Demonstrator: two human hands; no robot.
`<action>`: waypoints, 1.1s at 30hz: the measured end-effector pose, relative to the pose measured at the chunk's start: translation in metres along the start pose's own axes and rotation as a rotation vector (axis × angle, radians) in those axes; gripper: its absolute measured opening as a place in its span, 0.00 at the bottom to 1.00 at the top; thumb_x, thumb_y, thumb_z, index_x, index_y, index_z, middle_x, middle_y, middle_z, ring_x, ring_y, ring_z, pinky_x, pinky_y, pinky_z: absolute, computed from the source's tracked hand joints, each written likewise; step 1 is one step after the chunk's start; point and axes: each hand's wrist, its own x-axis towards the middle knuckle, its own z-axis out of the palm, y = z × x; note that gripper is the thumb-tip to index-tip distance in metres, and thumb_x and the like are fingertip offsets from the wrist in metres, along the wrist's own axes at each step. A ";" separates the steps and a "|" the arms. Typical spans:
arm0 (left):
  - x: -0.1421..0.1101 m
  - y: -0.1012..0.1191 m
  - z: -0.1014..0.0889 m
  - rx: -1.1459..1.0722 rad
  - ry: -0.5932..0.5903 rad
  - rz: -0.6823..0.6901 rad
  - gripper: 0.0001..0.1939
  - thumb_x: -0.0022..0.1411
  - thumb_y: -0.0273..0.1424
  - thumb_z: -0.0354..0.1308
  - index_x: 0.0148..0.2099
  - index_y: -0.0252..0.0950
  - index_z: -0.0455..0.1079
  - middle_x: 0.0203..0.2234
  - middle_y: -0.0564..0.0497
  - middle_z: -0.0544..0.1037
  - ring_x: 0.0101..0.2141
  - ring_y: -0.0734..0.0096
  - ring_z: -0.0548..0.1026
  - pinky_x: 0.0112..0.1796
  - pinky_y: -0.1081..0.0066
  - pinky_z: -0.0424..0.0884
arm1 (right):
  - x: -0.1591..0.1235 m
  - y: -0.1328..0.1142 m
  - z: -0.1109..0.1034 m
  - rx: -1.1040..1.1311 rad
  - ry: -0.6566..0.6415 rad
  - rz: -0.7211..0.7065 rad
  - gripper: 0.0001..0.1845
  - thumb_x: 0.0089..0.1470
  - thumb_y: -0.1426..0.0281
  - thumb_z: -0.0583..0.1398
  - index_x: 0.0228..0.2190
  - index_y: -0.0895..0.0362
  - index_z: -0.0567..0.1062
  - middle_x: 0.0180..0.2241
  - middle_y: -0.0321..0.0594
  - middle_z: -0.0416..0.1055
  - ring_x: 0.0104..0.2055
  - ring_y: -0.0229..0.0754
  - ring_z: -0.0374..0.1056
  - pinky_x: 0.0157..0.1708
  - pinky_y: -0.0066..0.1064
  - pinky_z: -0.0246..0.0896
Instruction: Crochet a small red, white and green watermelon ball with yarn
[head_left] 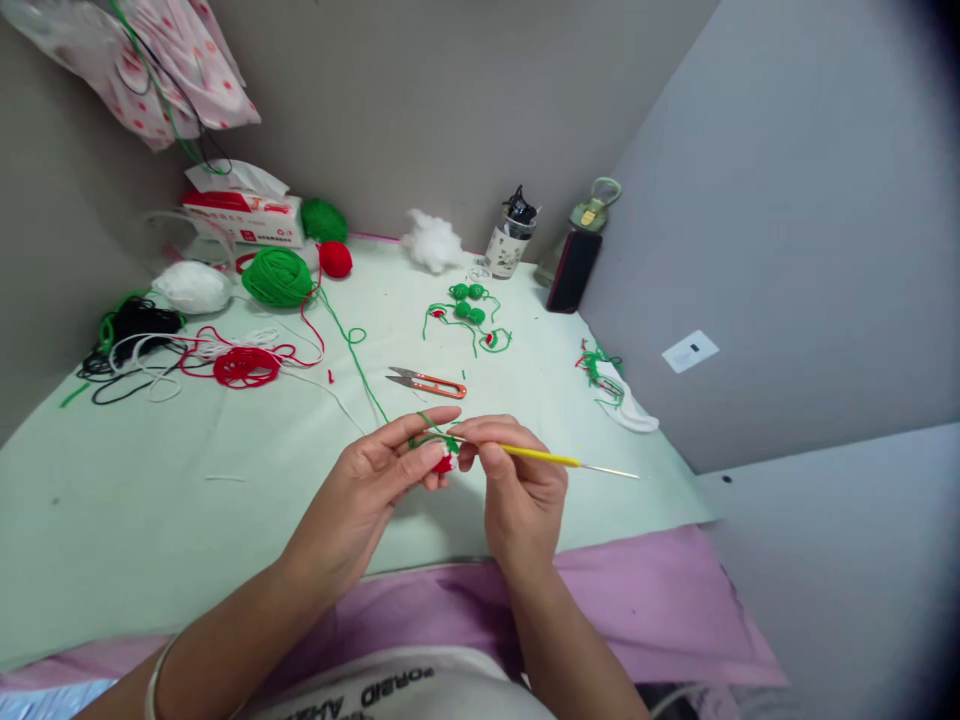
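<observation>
- Lettered shirt fills the near edge, with pink cloth between it and the pale worktop.
- Left hand: its grip pinches a small red, white and green yarn piece above the worktop's near part; fingers hide much of it.
- Right hand: its grip pinches a yellow hook whose tip seems to meet the piece, though fingers make that hard to see.
- Orange-handled snips lie just beyond the hands; green yarn crosses the worktop to their left.
- Farther out sit green balls with loose tails, white stuffing and a filled cup.
- At right, a phone stands before a bottle, partly covering it; nearer, green scraps touch a white cloth.
- At left, a red coil, black tangle, white ball and large green ball crowd before a tissue box.
</observation>
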 end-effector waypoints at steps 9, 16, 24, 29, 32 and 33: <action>0.001 0.007 -0.004 0.109 0.043 0.038 0.13 0.58 0.33 0.73 0.47 0.44 0.84 0.31 0.55 0.80 0.28 0.77 0.71 0.34 0.75 0.69 | 0.003 -0.001 -0.004 0.216 -0.003 0.167 0.09 0.68 0.66 0.60 0.37 0.51 0.81 0.36 0.36 0.80 0.32 0.35 0.73 0.33 0.29 0.70; -0.004 0.008 -0.004 0.151 0.062 0.042 0.13 0.59 0.33 0.72 0.48 0.44 0.84 0.31 0.54 0.81 0.30 0.74 0.73 0.36 0.74 0.70 | 0.004 -0.006 -0.008 0.084 -0.062 0.061 0.10 0.69 0.67 0.57 0.37 0.54 0.78 0.35 0.40 0.80 0.32 0.38 0.74 0.32 0.32 0.73; -0.003 -0.002 -0.007 0.228 0.118 0.174 0.15 0.60 0.32 0.71 0.50 0.47 0.83 0.31 0.55 0.77 0.34 0.72 0.72 0.39 0.74 0.70 | 0.000 -0.018 -0.010 -0.515 -0.246 -0.432 0.13 0.67 0.78 0.54 0.47 0.56 0.76 0.38 0.44 0.80 0.43 0.43 0.76 0.40 0.37 0.75; -0.003 -0.002 -0.001 0.034 0.098 0.107 0.22 0.58 0.32 0.73 0.56 0.47 0.80 0.33 0.55 0.76 0.34 0.75 0.72 0.38 0.77 0.71 | -0.008 -0.005 -0.005 -0.865 -0.189 -0.653 0.20 0.61 0.81 0.61 0.52 0.52 0.76 0.43 0.44 0.78 0.43 0.43 0.76 0.41 0.34 0.77; -0.003 0.001 0.003 -0.101 0.020 -0.056 0.21 0.59 0.34 0.73 0.55 0.42 0.81 0.29 0.54 0.75 0.30 0.76 0.70 0.35 0.77 0.70 | -0.014 0.005 -0.005 -0.863 -0.133 -0.681 0.26 0.59 0.82 0.64 0.56 0.51 0.76 0.45 0.43 0.76 0.45 0.43 0.76 0.42 0.33 0.78; -0.003 0.001 0.004 -0.113 0.009 -0.076 0.19 0.59 0.35 0.72 0.53 0.41 0.82 0.26 0.55 0.74 0.28 0.77 0.68 0.34 0.76 0.70 | -0.015 0.008 -0.005 -0.832 -0.116 -0.677 0.26 0.59 0.82 0.64 0.56 0.51 0.76 0.45 0.43 0.76 0.45 0.44 0.76 0.41 0.34 0.78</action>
